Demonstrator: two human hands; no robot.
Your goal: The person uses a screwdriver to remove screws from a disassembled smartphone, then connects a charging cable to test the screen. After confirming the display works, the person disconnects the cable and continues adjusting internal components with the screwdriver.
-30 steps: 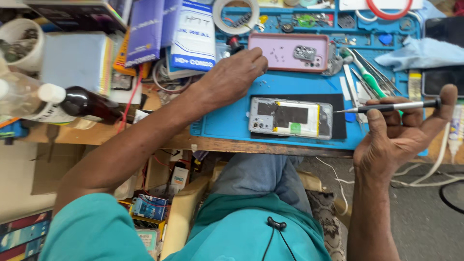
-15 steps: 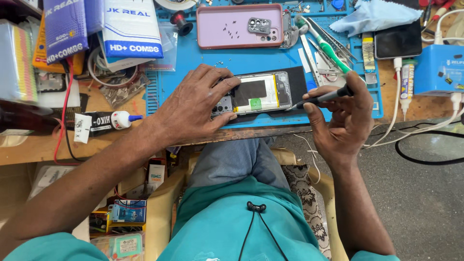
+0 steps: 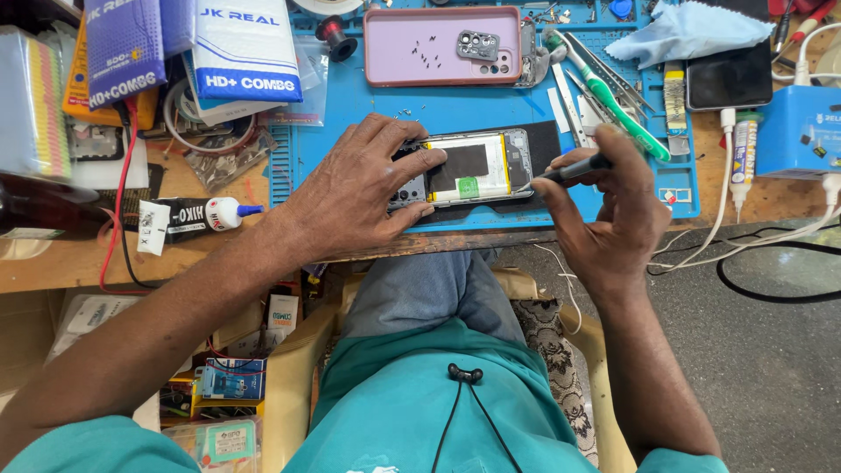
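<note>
Two bare hands work at the near edge of the bench, above a teal shirt and grey trousers. Half a second ago they sat much the same; a second ago the left hand was reaching up to the pink back cover and the right held the tool off to the side, clear of the phone.

Now the left hand (image 3: 355,197) lies flat over the left end of the opened phone (image 3: 469,166), fingers spread and pressing down, thumb along its near edge. The right hand (image 3: 613,219) is curled closed around a thin black screwdriver (image 3: 569,169), pinched between thumb and forefinger, its tip touching the phone's right end.

That phone lies on a black pad on the blue work mat (image 3: 350,123), near the mat's front edge. Farther back sits the pink back cover (image 3: 438,48) with tiny screws scattered on it. A green-handled tool (image 3: 613,101) lies to its right, a pale blue cloth (image 3: 701,31) beyond.
</note>
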